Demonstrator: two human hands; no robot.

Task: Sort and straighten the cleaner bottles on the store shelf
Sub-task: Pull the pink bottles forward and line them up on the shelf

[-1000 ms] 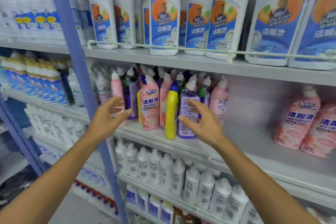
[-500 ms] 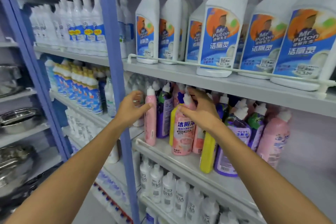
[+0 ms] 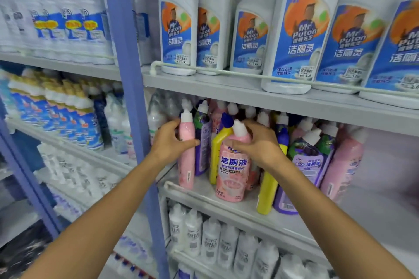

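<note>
Head cam view, and I'm using the blue post [image 3: 127, 97] of the shelving as my reference. Just right of the post, on the middle shelf [image 3: 229, 209], my left hand [image 3: 171, 142] is wrapped round a slim pink bottle [image 3: 187, 167]. The thumb lies across its front and the fingers curl behind, a little below the white cap. That bottle stands upright, nearest the post in the mixed bunch, right up against a purple bottle [image 3: 203, 142].

Further right of the post, my right hand [image 3: 260, 145] has its fingers curled over the shoulder of a fat pink bottle [image 3: 231, 176], just under the cap. It stands at the front of the shelf with its label facing me. A yellow bottle [image 3: 216, 154] with a blue cap peeks out from behind it on the post side. A second yellow bottle [image 3: 267, 192] stands on the far side, partly under my wrist. Beyond that are more purple, green and pink ones, all jumbled.

Up and right of the post there's a row of big white bottles [image 3: 176, 29] with blue labels. Down and right of it, small white bottles [image 3: 210, 240] are packed tight.
</note>
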